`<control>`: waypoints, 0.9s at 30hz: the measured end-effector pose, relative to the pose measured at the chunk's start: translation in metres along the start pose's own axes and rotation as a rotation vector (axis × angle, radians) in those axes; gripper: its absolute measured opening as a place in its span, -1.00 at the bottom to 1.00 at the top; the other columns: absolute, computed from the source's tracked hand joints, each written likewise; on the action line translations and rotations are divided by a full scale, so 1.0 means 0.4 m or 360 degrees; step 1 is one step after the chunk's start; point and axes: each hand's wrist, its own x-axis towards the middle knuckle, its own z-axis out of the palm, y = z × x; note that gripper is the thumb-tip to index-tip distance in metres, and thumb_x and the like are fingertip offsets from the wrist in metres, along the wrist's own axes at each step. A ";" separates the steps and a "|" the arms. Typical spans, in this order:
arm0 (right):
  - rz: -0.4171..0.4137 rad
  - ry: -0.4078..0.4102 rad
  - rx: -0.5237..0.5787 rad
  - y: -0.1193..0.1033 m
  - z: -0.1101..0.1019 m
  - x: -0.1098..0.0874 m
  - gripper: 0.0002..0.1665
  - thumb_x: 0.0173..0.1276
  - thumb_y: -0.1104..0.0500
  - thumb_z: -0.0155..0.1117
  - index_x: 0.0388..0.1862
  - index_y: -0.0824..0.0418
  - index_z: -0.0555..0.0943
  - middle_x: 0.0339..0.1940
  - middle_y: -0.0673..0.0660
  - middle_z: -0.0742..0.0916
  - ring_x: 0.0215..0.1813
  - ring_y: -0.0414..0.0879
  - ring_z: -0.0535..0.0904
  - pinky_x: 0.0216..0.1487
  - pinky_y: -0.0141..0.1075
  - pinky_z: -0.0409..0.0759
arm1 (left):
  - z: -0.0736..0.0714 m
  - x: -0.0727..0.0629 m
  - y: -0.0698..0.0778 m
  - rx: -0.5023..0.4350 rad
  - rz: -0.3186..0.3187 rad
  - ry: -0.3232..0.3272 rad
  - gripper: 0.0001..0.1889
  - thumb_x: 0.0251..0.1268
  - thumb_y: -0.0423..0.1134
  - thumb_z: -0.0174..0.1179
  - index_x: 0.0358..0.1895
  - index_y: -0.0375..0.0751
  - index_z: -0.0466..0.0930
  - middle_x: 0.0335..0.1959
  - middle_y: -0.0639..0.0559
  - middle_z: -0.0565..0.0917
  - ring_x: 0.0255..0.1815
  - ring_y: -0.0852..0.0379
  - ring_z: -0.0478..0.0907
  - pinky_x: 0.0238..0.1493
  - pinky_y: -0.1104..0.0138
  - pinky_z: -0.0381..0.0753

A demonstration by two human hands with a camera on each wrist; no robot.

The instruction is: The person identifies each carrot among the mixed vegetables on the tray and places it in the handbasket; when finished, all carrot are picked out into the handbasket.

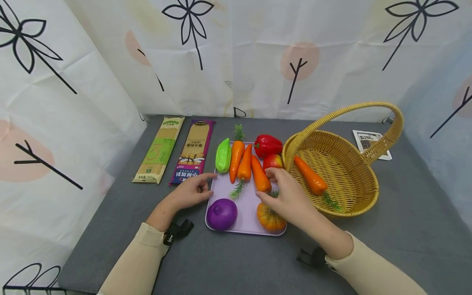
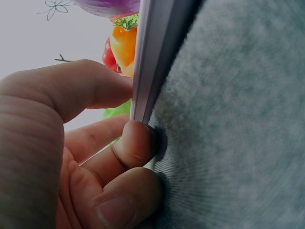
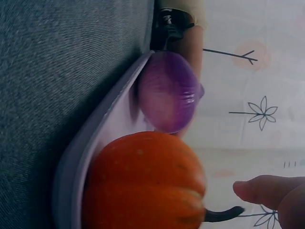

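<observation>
A lilac tray (image 1: pixel 243 221) lies on the table. My left hand (image 1: pixel 189 192) grips its left rim, the thumb against the rim (image 2: pixel 141 62) and fingers curled at its underside. The right hand (image 1: pixel 289 194) is over the tray's right side, thumb and fingers spread about the nearest carrot (image 1: pixel 260 174); contact is unclear. Two more carrots, a middle one (image 1: pixel 245 166) and a left one (image 1: pixel 236 157), lie beside it. Around them are a green ribbed vegetable (image 1: pixel 223 155), red bell pepper (image 1: pixel 268 145), red-yellow apple (image 1: pixel 273 161), purple onion (image 1: pixel 222 214) and orange pumpkin (image 3: pixel 147 181).
Right of the tray stands a wicker basket (image 1: pixel 350 164) with a tall handle and one carrot (image 1: pixel 310 176) inside. A white packet (image 1: pixel 372 143) lies behind it. Green (image 1: pixel 159 149) and purple (image 1: pixel 193 151) pasta packs lie left of the tray. Patterned curtains surround the table.
</observation>
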 end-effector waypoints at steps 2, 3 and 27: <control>0.0040 -0.0041 -0.0040 0.009 0.008 0.007 -0.19 0.29 -0.04 0.51 0.37 0.32 0.44 0.17 0.22 0.63 0.18 0.14 0.56 0.20 0.05 0.54 | 0.000 0.000 0.001 0.0005 -0.0001 0.0002 -0.46 0.39 -0.19 0.31 0.42 -0.07 0.46 -0.41 0.09 0.53 -0.44 0.12 0.45 -0.38 0.29 0.44; 0.0053 -0.0058 -0.0066 0.014 0.012 0.010 -0.19 0.29 -0.05 0.50 0.37 0.32 0.44 0.17 0.22 0.63 0.17 0.14 0.56 0.20 0.05 0.54 | 0.000 0.000 0.001 0.0002 0.0001 0.0001 -0.46 0.39 -0.19 0.30 0.42 -0.08 0.46 -0.41 0.09 0.53 -0.44 0.12 0.45 -0.38 0.29 0.43; 0.0126 -0.0102 -0.0336 0.058 0.071 0.058 -0.43 0.40 -0.04 0.37 0.14 0.39 0.60 -0.11 0.22 0.68 -0.08 0.09 0.59 0.07 0.00 0.57 | -0.001 0.001 -0.005 -0.0031 0.0062 -0.0006 -0.46 0.39 -0.21 0.31 0.41 -0.14 0.47 -0.43 0.09 0.52 -0.46 0.12 0.44 -0.39 0.30 0.41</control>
